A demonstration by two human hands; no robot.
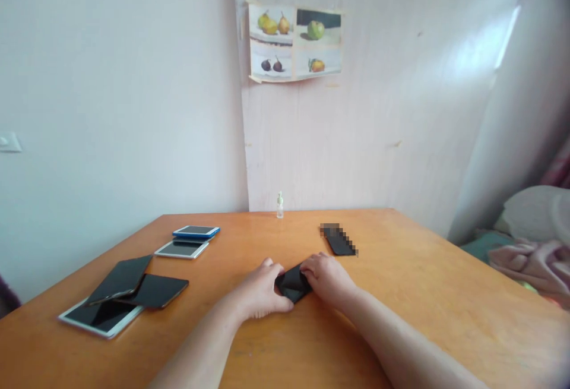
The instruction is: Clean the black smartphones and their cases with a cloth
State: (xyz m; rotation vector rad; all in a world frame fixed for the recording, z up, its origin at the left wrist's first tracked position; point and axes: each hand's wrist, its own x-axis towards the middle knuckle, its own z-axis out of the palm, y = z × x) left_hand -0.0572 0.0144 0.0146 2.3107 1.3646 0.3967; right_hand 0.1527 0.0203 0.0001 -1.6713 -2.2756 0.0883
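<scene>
Centrally, a dark phone (294, 285) is held between both hands, low over the near part of the table (276, 353); whether it is rested on the wood or slightly raised cannot be told. Its left side is gripped by the left hand (260, 293), with the thumb placed along the near edge and the fingers set toward the far edge. Its right side is gripped by the bent fingers of the right hand (329, 279), by which that corner is partly covered. The screen is turned up and tilted across, and a faint reflection is shown on it.

Beyond the right hand, a black slab (341, 243) is laid flat, its outline partly blurred by blocks. Near the wall (133, 80), a small clear bottle (280, 206) is stood upright at the far edge.

On the left, a white tablet (75, 316) is overlapped by two dark slabs (162, 291), which are crossed over each other at an angle. Farther back, a second white tablet (182, 249) is partly covered by a blue one (196, 232). Above, fruit pictures (294, 41) are taped up, and at far right, bedding (529, 264) is heaped beside the table.
</scene>
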